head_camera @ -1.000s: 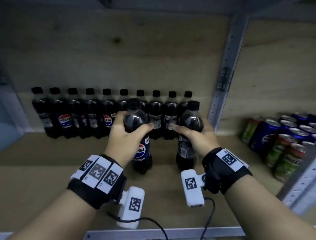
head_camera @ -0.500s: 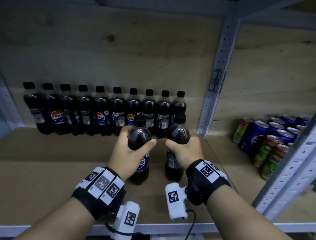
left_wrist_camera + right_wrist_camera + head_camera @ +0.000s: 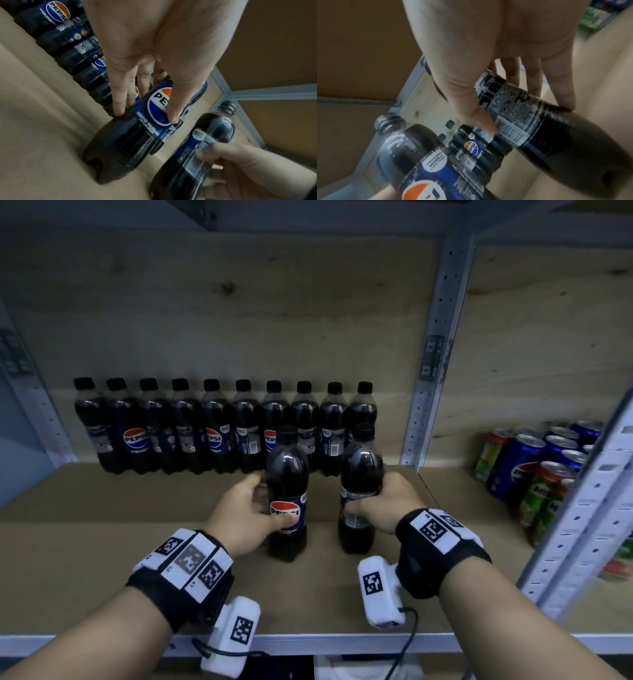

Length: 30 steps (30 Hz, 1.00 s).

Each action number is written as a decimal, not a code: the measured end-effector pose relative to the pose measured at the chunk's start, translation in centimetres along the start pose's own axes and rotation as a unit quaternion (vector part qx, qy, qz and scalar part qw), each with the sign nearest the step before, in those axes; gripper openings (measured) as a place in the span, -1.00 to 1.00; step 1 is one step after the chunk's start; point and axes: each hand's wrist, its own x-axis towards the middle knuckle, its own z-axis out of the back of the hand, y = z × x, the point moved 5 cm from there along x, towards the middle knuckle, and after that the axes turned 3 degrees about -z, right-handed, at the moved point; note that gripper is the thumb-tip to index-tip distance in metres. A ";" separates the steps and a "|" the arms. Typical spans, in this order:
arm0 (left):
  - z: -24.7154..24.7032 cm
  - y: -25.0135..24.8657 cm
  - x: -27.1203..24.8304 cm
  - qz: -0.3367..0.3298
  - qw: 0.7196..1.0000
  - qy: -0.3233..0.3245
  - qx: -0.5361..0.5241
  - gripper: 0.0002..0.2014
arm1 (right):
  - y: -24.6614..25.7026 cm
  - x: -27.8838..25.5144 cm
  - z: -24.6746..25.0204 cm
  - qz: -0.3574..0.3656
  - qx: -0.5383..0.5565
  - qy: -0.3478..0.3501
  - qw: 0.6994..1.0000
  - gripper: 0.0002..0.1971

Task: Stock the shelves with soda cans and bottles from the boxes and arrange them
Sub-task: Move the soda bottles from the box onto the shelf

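The left hand (image 3: 245, 510) grips one bottle (image 3: 287, 494), the right hand (image 3: 388, 501) another (image 3: 359, 491). Both should slide back upright, snug against the row (image 3: 222, 426).

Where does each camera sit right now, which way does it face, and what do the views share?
Head: above, facing forward and down at the shelf; both forearms show, left hand and right hand each gripping a bottle.
Left wrist: under the palm, along the fingers to the left bottle.
Right wrist: likewise, along the hand to the right bottle.
Shared: all show both bottles and the back row.
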 end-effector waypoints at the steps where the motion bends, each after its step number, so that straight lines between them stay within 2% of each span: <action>1: -0.1 0.0 0.4 -0.001 1.000 0.002 0.005 -0.43 | 0.2 0.3 0.1 0.003 -0.002 -0.002 1.000 -0.59; 5: -0.8 0.3 2.8 -0.003 1.000 0.006 0.020 -0.41 | 0.2 2.2 -0.1 0.027 0.030 -0.042 0.998 -0.44; 8: -1.7 0.8 5.2 -0.001 1.000 -0.012 0.022 -0.36 | 0.1 3.9 -0.2 0.019 0.071 -0.057 0.996 -0.36; 12: -3.5 1.0 8.6 0.009 0.999 -0.037 0.015 -0.32 | -0.2 6.4 -0.5 0.004 0.103 -0.079 0.992 -0.41; 17: -4.8 1.0 11.8 -0.002 0.997 -0.065 0.042 -0.38 | -0.3 9.1 -1.1 0.018 0.117 -0.091 0.989 -0.43; 24: -6.0 0.5 14.0 -0.004 0.991 -0.108 0.076 -0.42 | -0.2 11.9 -1.3 0.043 0.109 -0.114 0.987 -0.38; 30: -6.9 0.4 14.9 -0.009 0.987 -0.142 0.080 -0.41 | -0.5 13.0 -1.7 0.052 0.134 -0.140 0.980 -0.42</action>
